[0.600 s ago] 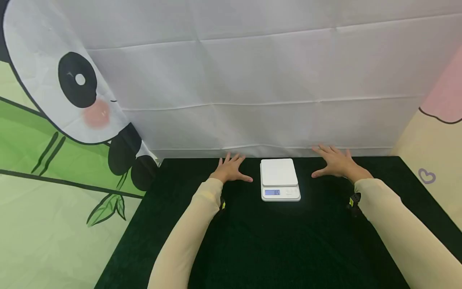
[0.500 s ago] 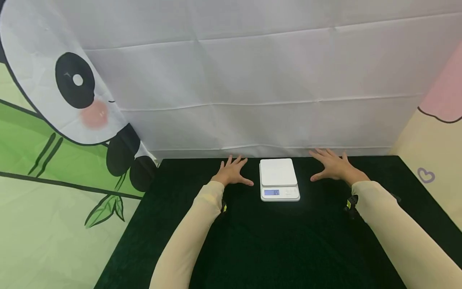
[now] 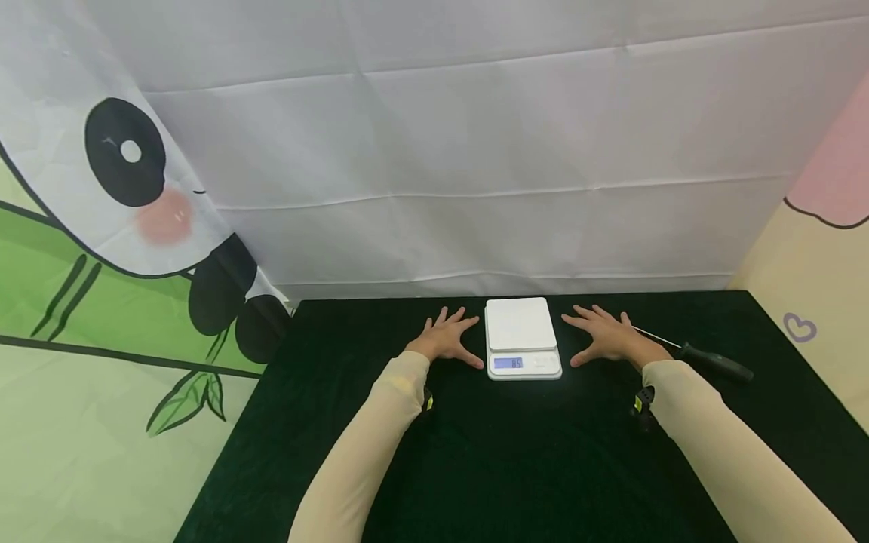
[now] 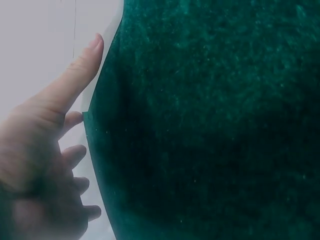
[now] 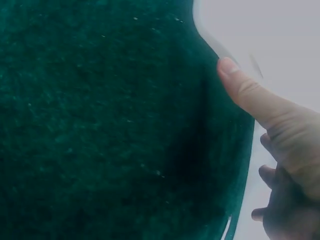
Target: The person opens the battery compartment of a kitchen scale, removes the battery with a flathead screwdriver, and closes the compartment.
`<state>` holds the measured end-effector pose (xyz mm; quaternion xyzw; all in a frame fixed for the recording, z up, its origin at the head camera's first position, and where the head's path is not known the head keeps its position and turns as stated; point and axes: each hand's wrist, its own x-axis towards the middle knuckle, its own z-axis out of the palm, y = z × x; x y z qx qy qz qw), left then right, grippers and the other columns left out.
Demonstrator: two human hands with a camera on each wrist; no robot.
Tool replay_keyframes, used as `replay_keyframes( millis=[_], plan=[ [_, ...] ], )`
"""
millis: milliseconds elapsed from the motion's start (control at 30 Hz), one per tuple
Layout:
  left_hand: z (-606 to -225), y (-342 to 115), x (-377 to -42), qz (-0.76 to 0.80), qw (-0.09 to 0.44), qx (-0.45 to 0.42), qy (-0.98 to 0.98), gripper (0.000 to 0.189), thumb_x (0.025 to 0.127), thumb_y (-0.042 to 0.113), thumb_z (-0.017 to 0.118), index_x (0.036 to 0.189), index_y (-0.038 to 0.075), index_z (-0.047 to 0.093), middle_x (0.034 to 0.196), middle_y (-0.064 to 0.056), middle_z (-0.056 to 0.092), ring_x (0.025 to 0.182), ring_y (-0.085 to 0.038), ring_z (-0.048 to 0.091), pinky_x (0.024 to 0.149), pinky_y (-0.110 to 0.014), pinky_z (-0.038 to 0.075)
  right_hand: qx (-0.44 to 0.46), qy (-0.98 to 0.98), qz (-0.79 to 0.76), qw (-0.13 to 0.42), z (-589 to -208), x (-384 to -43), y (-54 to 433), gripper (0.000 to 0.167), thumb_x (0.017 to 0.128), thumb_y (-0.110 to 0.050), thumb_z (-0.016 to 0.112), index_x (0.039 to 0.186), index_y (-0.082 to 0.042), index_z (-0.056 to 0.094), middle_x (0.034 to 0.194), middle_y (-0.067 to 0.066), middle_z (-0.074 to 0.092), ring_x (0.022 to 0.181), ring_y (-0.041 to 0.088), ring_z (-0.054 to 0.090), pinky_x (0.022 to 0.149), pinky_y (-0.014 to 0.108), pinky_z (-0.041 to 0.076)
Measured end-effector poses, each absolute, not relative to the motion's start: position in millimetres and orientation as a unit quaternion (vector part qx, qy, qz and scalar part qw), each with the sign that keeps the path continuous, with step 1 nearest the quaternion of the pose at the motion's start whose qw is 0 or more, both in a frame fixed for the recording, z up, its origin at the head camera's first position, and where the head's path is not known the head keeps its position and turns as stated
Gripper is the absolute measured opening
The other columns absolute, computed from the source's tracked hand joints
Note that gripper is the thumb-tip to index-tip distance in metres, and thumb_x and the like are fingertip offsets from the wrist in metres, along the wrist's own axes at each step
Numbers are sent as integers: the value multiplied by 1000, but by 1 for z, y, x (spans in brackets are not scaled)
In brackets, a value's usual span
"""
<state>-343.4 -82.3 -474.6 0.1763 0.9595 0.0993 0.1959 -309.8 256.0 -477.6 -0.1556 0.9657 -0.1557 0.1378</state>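
A white digital kitchen scale (image 3: 520,324) lies flat on the dark green cloth, its lit display showing 85 and its plate bare. My left hand (image 3: 443,338) is just left of it, fingers spread and thumb pointing at the scale's side. On the other side my right hand (image 3: 606,336) mirrors this, fingers fanned and a small gap to the scale. Neither hand holds anything. In the left wrist view the left hand (image 4: 45,145) shows its thumb extended; the right hand (image 5: 295,145) in the right wrist view has its thumb extended too.
A screwdriver (image 3: 716,362) with a dark handle lies right of my right wrist, its shaft tip hidden behind the hand. The green cloth-covered table (image 3: 529,467) ends at a white fabric backdrop (image 3: 434,188). A panda-printed cloth (image 3: 129,151) hangs at the left.
Both hands have moved inward toward the scale and slightly nearer to me. As the right arm shifted left, the screwdriver came into sight. The scale has stayed put, reading 85 throughout.
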Motion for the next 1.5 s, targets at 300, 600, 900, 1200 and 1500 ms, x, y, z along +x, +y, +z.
replay_keyframes(
  millis=[300, 600, 900, 1200, 1500],
  plan=[
    [-483, -76, -345, 100, 211, 181, 955, 106, 71, 61, 78, 156, 36, 20, 166, -1, 2, 152, -32, -7, 119, -58, 1, -153, 961, -167, 159, -491, -311, 250, 100, 73, -53, 80, 153, -15, 33, 161, 24, 13, 145, 53, 3, 105, 78, -1],
    [-491, -73, -342, 112, 217, 178, 953, 108, 71, 59, 80, 156, 36, 18, 166, 0, -1, 152, -33, -7, 119, -58, 2, -147, 956, -181, 175, -498, -313, 246, 103, 72, -55, 79, 153, -14, 31, 161, 25, 12, 145, 53, 1, 104, 78, -1],
    [-490, -73, -340, 117, 220, 171, 953, 107, 71, 60, 79, 156, 36, 18, 166, 1, -2, 152, -32, -7, 119, -58, 2, -149, 952, -201, 178, -497, -310, 246, 103, 74, -56, 78, 154, -13, 29, 161, 25, 10, 145, 53, 1, 104, 79, 0],
    [-490, -66, -342, 119, 216, 178, 953, 107, 72, 60, 78, 156, 37, 17, 166, 1, -2, 152, -32, -8, 119, -58, 2, -144, 951, -205, 181, -496, -310, 253, 104, 74, -54, 79, 154, -12, 27, 161, 26, 8, 144, 55, 0, 103, 80, 1],
    [-493, -72, -343, 114, 214, 172, 955, 108, 71, 60, 79, 156, 36, 18, 166, 0, -1, 152, -32, -7, 119, -58, 3, -149, 949, -204, 190, -500, -315, 248, 106, 73, -56, 79, 155, -14, 26, 162, 24, 6, 144, 54, -2, 103, 80, 0]
  ],
)
